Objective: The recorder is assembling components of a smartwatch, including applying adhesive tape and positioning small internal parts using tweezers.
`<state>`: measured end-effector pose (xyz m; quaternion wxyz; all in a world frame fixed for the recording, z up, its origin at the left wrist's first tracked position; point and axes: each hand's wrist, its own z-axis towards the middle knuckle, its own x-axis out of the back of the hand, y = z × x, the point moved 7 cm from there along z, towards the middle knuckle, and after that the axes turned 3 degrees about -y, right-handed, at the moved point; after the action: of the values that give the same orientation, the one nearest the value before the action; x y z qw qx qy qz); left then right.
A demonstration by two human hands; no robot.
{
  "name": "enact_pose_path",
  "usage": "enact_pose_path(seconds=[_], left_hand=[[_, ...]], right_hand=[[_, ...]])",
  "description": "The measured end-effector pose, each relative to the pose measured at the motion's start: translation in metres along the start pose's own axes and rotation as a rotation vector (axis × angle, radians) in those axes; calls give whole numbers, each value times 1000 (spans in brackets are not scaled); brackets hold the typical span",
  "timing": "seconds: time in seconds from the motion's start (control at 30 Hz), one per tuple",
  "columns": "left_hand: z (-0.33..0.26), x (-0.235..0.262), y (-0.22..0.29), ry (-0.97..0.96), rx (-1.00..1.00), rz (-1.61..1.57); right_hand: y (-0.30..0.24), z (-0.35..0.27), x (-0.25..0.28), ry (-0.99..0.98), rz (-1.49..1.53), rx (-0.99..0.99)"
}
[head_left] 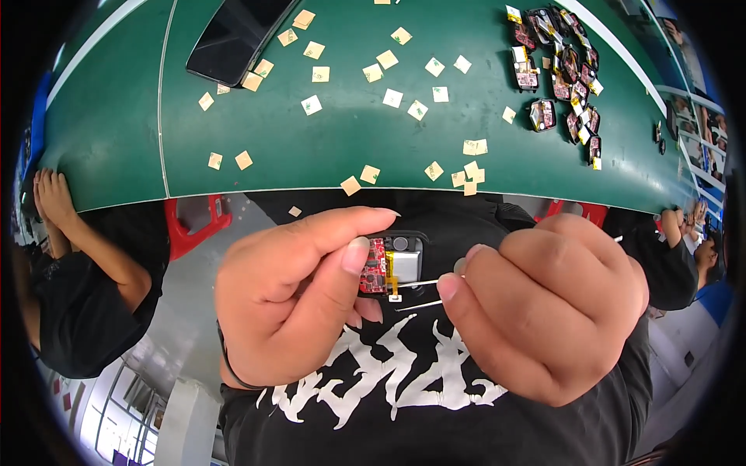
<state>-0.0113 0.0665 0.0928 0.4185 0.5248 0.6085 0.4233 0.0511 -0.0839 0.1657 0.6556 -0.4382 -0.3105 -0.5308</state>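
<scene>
The left hand (299, 299) pinches a small black device with a red circuit board (391, 264) between thumb and fingers, held up close in front of a black shirt with white print (404, 388). The right hand (548, 311) grips thin metal tweezers (420, 293), whose tips reach the board's yellow strip. Farther off, a green table (116, 116) carries many scattered small tan paper squares (370, 174), a dark phone (237, 35) at far left, and a cluster of similar small devices (563, 74) at far right. Another person's arm (85, 241) shows at left.
</scene>
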Motion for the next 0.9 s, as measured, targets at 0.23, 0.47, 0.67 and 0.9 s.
enact_pose_path(seconds=[0.23,0.47,0.67,0.9], left_hand=[[3,-2,-9,36,116,-192],[3,-4,-10,26,102,-144],[2,-5,-8,-6,77,-59],[4,-6,-6,-45,27,-36]], right_hand=[[-6,-5,-5,65,-117,-68],[-2,-9,-8,63,-16,-40],[4,-8,-5,44,89,16],[9,-6,-3,-30,125,55]])
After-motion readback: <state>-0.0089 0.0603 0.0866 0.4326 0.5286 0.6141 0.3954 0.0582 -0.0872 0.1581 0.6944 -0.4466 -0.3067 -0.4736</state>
